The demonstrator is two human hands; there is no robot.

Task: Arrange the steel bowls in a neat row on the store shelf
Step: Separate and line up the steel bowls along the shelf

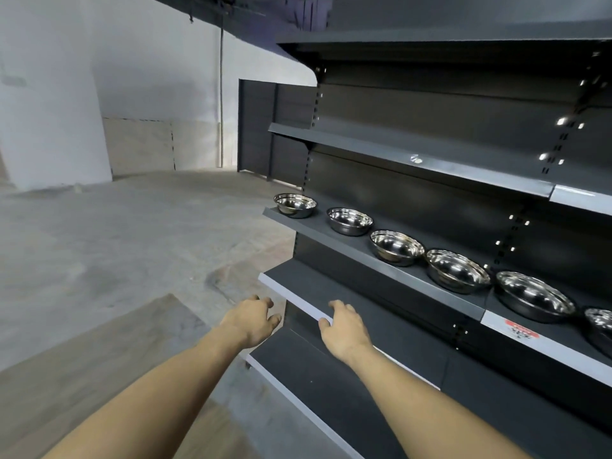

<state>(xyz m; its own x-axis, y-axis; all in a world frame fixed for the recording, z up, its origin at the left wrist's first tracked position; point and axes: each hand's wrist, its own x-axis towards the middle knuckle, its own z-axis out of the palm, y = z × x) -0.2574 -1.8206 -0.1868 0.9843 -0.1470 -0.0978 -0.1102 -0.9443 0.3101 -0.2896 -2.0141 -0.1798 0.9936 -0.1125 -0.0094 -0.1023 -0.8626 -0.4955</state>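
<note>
Several shiny steel bowls stand upright in a row on a dark grey shelf (364, 251), running from the leftmost bowl (294, 205) at the shelf's left end to a bowl cut off by the right edge (601, 321). Between them sit bowls such as one (396, 247) near the middle and a larger one (535, 296). Both my hands hover below that shelf, empty. My left hand (253, 321) is left of the rack with fingers loosely curled. My right hand (344, 327) is over the front edge of the lower shelf (298, 298), fingers relaxed.
Shelves above (414, 155) and below (318, 385) the bowl row are bare. A red-and-white price label (521, 329) sits on the bowl shelf's front strip at the right. Open concrete floor (132, 246) stretches left of the rack, with white walls behind.
</note>
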